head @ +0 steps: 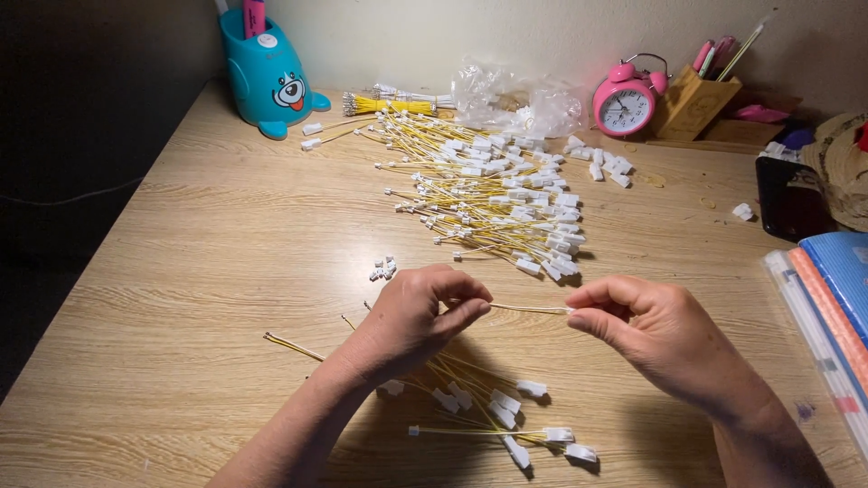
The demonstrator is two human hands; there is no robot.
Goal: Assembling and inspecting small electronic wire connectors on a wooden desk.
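a small cluster of yellow wires with white plugs lies on the wooden table just below and nearer than the two hands. the left hand has thumb and forefinger pinched shut on one end of a single thin yellow wire; the right hand pinches its other end, where a small white plug shows at the fingertips. the wire runs level between the two grips, off the table. just beyond the left grip, a few loose white plugs sit together. farther out from the grips, a big heap of wires spreads out. behind it lie a clear plastic bag, a pink alarm clock, a wooden pen holder and a blue cartoon cup. right of the right grip, coloured folders.
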